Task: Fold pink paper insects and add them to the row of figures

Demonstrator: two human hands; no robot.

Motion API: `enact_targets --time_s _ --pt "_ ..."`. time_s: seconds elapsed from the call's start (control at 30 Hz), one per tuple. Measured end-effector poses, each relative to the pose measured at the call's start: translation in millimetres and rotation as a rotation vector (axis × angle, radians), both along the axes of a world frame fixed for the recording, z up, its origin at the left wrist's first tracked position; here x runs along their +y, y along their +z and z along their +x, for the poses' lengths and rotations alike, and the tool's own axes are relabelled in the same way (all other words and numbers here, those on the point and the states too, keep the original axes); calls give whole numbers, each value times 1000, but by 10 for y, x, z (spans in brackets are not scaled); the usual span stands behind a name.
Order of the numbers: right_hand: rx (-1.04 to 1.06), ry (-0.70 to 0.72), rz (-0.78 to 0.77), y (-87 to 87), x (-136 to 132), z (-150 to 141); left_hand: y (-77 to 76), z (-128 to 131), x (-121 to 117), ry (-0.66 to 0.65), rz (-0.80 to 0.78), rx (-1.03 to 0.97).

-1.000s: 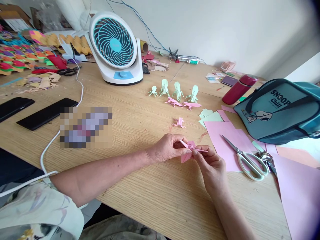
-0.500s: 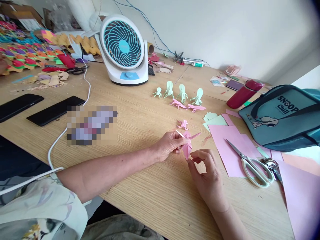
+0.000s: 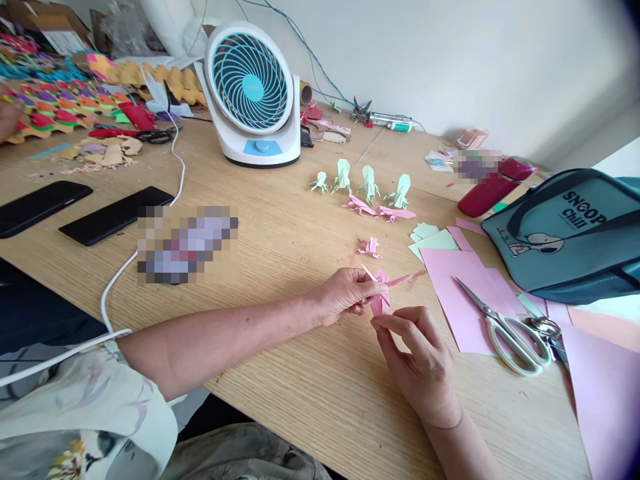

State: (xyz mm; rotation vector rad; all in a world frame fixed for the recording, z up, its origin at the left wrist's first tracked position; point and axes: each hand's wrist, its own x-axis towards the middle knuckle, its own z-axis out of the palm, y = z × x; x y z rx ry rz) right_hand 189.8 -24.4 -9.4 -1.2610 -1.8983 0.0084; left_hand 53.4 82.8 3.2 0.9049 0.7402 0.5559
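A folded pink origami figure (image 3: 381, 303) with thin pointed limbs is held over the wooden table. My left hand (image 3: 345, 295) pinches it from the left, thumb across its middle. At its lower tip, my right hand (image 3: 417, 357) is closed, thumb and index finger pinching the paper's end. Just beyond the hands sits a small finished pink origami figure (image 3: 370, 247). Farther back stand several green origami insects (image 3: 369, 185), with two long pink origami insects (image 3: 359, 205) in front of them.
Scissors with white handles (image 3: 517, 340) lie on pink paper sheets (image 3: 455, 293) at the right. Behind them are a teal bag (image 3: 555, 233) and a red bottle (image 3: 495, 187). A white fan (image 3: 255, 87) stands at the back. At far left, part of another person's hand (image 3: 9, 117) shows.
The lower tip of the pink origami figure is now folded up or covered by my right fingers, which have closed in on it. The camera view has shifted slightly.
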Motion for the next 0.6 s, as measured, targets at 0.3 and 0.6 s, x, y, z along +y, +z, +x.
enact_targets --time_s 0.3,0.6 --pt "-123 -39 81 40 11 1 -12 -20 42 -15 -5 17" --pt "-207 -65 -61 41 -453 95 -27 -47 -63 -242 380 186"
